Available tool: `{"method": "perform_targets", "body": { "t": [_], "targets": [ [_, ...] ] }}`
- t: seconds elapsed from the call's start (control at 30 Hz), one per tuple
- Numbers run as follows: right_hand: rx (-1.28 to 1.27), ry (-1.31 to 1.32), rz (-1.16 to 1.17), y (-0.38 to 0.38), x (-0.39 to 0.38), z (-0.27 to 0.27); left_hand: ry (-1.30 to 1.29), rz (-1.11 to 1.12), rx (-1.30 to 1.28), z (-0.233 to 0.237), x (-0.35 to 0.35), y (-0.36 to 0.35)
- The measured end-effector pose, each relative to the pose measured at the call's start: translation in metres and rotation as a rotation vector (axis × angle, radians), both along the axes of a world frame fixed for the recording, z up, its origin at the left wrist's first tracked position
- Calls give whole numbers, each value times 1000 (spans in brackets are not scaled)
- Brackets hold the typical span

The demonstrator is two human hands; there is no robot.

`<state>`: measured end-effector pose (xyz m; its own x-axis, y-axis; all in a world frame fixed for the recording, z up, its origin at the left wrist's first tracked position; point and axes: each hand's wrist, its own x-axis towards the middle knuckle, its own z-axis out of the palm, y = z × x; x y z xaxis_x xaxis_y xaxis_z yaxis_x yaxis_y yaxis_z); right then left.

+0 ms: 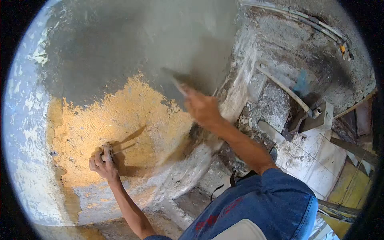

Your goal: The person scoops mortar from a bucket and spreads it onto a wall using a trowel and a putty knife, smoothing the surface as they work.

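My right hand (203, 107) grips a trowel (173, 79) whose blade lies blurred against the wet grey plaster (132, 44) on the wall. Below the fresh plaster lies a bare orange-yellow patch of wall (116, 120). My left hand (103, 162) is pressed against this patch low down, closed around a thin metal tool (116, 151) that points right and casts a shadow. My right arm wears a blue denim sleeve (276, 200).
A rough corner of broken masonry (240, 72) runs down the wall's right side. Pipes (296, 18) cross the top right, and a white pipe (288, 90) ends at a fitting. Rubble lies on tiled floor (316, 156). Yellow boards (352, 188) stand at right.
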<state>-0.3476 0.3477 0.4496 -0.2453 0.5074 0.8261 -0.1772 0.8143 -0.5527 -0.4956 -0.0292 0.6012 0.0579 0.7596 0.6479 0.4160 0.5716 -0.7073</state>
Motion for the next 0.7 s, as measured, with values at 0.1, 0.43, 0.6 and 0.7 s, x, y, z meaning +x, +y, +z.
{"method": "perform_targets", "body": {
  "t": [0.1, 0.43, 0.6, 0.7],
  "targets": [
    [-138, -405, -246, 88, 4, 23, 39, 12, 7, 3, 7, 10],
    [111, -131, -82, -5, -14, -23, -1, -7, 2, 4, 4, 7],
    [-265, -306, -207, 154, 8, 32, 17, 29, -1, 1, 4, 3],
    [-212, -268, -314, 242, -40, 31, 25, 49, -7, 3, 3, 1]
  ]
}}
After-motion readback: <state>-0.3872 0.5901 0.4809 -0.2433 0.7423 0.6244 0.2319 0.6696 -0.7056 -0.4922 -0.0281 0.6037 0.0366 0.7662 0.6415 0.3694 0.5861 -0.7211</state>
